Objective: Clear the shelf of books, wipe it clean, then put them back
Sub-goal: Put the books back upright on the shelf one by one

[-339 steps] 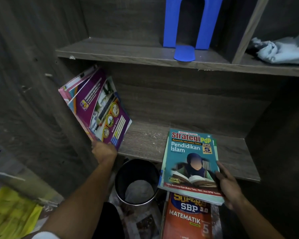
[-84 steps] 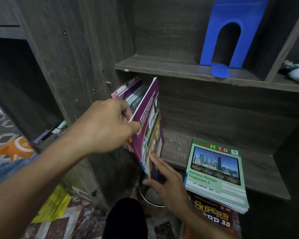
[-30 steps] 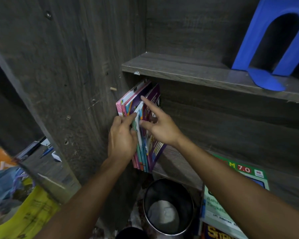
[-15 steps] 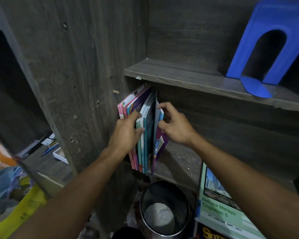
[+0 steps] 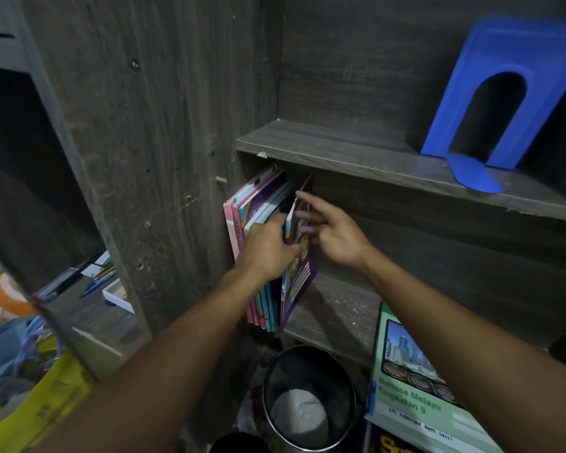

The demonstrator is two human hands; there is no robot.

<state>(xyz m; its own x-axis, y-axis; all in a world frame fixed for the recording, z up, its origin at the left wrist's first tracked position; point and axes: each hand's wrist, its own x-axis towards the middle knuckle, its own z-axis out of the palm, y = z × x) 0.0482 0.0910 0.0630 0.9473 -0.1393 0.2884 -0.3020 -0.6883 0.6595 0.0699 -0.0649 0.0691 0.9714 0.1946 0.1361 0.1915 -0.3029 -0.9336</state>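
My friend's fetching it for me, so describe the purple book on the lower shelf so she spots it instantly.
On the lower shelf, under the board holding the blue bookend, a row of thin books stands against the left wall. The purple book is the rightmost, tilting away from its pink and teal neighbours, with round badges on its cover.

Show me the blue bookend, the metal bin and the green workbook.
blue bookend (image 5: 453,109), head view, left leg of upright
metal bin (image 5: 311,367), head view, inner wall
green workbook (image 5: 402,400), head view, front cover
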